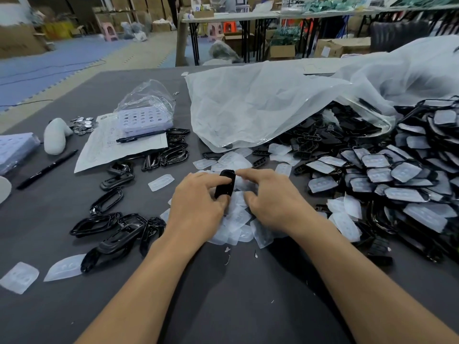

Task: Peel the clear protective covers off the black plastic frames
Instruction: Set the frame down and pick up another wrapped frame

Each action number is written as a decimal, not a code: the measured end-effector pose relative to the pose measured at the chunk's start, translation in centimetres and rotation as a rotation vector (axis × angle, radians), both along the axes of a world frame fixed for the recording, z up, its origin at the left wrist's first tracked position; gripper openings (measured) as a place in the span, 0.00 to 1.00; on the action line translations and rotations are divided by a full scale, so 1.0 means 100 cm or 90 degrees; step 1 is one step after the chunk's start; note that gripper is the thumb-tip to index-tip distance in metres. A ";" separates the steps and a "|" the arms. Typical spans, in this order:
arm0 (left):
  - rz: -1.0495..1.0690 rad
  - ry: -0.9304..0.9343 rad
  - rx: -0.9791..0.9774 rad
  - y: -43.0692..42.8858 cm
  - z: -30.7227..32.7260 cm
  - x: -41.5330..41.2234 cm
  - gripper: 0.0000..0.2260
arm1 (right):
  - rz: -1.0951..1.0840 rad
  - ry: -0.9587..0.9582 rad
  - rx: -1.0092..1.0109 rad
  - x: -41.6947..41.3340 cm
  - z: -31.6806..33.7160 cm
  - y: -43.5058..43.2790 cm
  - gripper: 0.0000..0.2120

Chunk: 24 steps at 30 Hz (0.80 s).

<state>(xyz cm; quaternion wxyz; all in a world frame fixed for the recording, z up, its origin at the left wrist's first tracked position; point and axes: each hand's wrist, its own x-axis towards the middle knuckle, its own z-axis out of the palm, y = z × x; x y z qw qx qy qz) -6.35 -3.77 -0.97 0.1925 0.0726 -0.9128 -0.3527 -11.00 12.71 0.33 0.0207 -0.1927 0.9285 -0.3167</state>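
My left hand (pixel 198 197) grips a black plastic frame (pixel 226 183), held upright over the middle of the grey table. My right hand (pixel 269 194) is beside it on the right, its index finger stretched to the frame's top edge and the thumb curled near a clear cover (pixel 242 184) behind the frame. Whether the right fingers pinch that cover I cannot tell. Loose peeled covers (pixel 236 224) lie heaped under both hands. Bare black frames (pixel 116 232) lie to the left. A big heap of covered frames (pixel 397 184) fills the right side.
A large clear plastic bag (pixel 260 103) spills frames at the back right. At the back left are a paper sheet (pixel 111 147), pens (pixel 47 168), a lilac tray in a bag (pixel 146 117), small metal parts (pixel 82 125) and a white object (pixel 54 136).
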 end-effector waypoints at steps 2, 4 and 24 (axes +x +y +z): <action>0.038 0.016 0.022 0.000 0.001 0.002 0.16 | 0.000 0.001 0.012 0.001 -0.001 -0.001 0.25; 0.081 0.028 0.025 -0.001 0.003 0.003 0.14 | -0.020 0.011 -0.007 0.000 -0.001 0.002 0.22; -0.072 -0.455 -0.174 -0.079 0.071 0.035 0.11 | -0.124 -0.046 -0.338 0.005 0.004 0.007 0.14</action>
